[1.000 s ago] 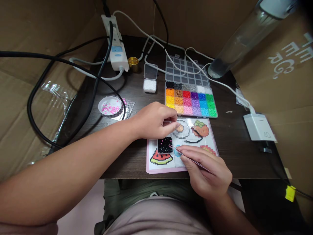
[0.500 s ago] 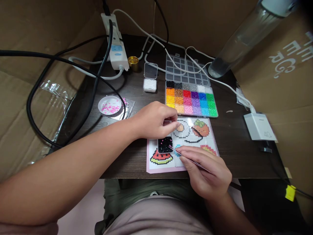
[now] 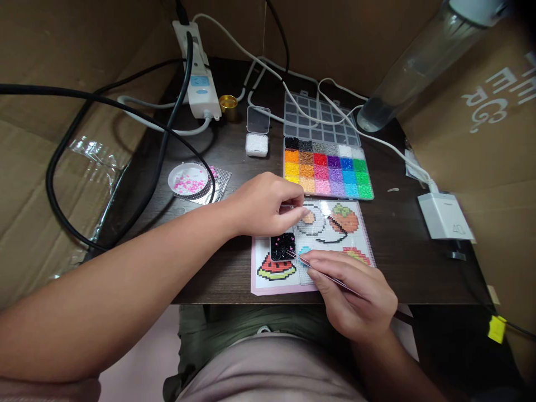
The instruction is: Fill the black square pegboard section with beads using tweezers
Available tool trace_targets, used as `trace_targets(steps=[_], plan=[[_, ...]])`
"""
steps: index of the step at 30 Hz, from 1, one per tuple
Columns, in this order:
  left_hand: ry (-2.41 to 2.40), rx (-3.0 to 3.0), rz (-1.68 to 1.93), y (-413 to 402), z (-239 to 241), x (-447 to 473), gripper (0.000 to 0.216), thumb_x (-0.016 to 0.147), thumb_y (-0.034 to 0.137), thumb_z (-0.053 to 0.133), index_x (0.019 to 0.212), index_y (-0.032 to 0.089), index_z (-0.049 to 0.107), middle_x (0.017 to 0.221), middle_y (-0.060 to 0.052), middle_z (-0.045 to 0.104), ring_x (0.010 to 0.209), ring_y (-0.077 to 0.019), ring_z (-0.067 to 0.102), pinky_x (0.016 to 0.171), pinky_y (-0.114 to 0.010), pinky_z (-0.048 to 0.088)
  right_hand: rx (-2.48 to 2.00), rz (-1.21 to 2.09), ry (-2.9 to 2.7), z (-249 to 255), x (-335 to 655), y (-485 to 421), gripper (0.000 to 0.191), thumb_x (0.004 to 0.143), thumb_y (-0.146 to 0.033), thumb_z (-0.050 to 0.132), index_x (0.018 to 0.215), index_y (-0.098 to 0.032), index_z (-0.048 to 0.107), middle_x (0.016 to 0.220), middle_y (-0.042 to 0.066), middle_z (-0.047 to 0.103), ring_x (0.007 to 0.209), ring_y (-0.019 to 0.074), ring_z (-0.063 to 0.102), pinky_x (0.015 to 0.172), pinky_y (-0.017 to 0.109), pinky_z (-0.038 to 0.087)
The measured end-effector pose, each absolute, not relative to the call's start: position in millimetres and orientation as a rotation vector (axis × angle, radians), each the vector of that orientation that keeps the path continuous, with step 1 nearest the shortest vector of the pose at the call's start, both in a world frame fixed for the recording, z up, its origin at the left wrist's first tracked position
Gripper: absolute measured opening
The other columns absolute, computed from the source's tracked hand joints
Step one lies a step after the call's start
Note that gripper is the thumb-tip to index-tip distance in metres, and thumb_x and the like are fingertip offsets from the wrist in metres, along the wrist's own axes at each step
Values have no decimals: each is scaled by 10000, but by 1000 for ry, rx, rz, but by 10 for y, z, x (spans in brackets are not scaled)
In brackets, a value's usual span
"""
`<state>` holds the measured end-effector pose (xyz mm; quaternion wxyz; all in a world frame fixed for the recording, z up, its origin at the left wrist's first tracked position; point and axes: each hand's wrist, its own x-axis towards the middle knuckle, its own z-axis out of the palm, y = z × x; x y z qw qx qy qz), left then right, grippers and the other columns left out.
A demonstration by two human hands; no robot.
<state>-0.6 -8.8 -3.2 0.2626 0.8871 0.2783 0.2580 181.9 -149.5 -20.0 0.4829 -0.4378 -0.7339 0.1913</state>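
Note:
My right hand (image 3: 355, 293) is closed on thin tweezers (image 3: 335, 277), whose tips dip into a small clear box of black beads (image 3: 283, 247). A few pink beads lie among the black ones. My left hand (image 3: 268, 204) hovers over the upper left of the pattern sheet (image 3: 262, 286), thumb and forefinger closed near the egg picture; whatever sits between them is hidden. Under the hands, a clear pegboard (image 3: 364, 229) covers part of the sheet. On it, a curved line of black beads (image 3: 335, 240) runs beside the persimmon picture. A watermelon picture (image 3: 276, 271) shows below the bead box.
Behind the sheet stands an open bead case (image 3: 326, 167) of many colours. A white dish (image 3: 187, 180) of pink and white beads is at left, near a small box of white beads (image 3: 257, 145). Cables, a power strip (image 3: 196, 72) and a charger (image 3: 446, 216) surround the workspace.
The tweezer tips have shifted slightly left within the box of black beads. My left hand stays in place.

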Motion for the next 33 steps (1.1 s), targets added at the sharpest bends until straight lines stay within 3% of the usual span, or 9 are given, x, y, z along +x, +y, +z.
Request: trace_targets(steps=[33], plan=[[751,2408,697,-90,-32,-2,194,841,282,595,742,150,697,596,10,635,524,-86,497,547,-231,348,-1083,424,-1759,-212,1821,-1491,328,794,12,681,1030,-208,745,971,51,800,870,206,780,772,317,665]])
